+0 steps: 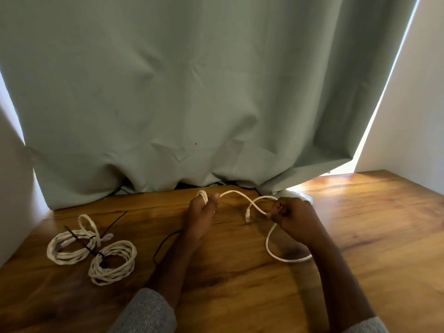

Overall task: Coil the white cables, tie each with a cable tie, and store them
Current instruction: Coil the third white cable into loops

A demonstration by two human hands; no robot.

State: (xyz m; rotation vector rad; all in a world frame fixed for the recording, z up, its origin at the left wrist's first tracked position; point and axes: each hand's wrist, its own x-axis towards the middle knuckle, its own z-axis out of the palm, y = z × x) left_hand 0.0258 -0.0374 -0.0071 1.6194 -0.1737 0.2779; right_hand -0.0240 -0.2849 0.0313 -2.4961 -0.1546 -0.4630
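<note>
My left hand (201, 213) grips a small bundle of white cable loops above the wooden table (240, 284). From it the white cable (236, 193) arcs right to my right hand (294, 216), which pinches it between thumb and finger. The cable's plug end (247, 216) hangs between my hands, and a loose loop (278, 254) trails on the table under my right wrist. At the left lie two coiled white cables (69, 247) (113, 265), each bound by a black cable tie (84, 243).
A loose black cable tie (115, 223) lies behind the coils, and a thin black cord (163, 243) runs beside my left forearm. A grey-green curtain (192, 92) hangs along the table's far edge. White walls stand at left and right.
</note>
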